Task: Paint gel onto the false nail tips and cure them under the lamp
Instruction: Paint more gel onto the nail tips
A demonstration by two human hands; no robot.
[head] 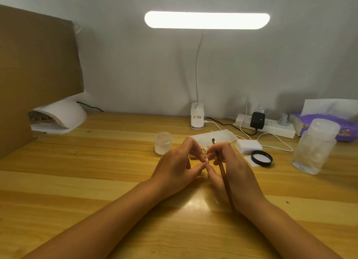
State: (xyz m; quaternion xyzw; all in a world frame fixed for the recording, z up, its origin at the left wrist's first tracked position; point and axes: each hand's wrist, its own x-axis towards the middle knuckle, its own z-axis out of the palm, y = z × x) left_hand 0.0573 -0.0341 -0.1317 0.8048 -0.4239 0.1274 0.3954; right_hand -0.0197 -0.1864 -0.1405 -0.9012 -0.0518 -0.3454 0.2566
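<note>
Both hands meet at the middle of the wooden desk. My left hand [177, 165] pinches a small false nail tip [206, 160] between thumb and fingertip. My right hand [230, 167] grips a thin brown gel brush [222, 168], bristle end pointing up and away, and its fingertips also touch the tip. More pale nail tips [208, 146] stand on a small holder [193, 157] just behind the fingers, mostly hidden by them. The white curing lamp [60, 114] sits at the back left, its opening facing left.
A small frosted jar [163, 142] stands left of the hands; a black lid [261, 158], a white block [249, 146] and a tall clear bottle [314, 146] lie to the right. A power strip [271, 126] with cables, a tissue pack [325, 121], a desk lamp [197, 117] and a cardboard box [36, 68] line the back.
</note>
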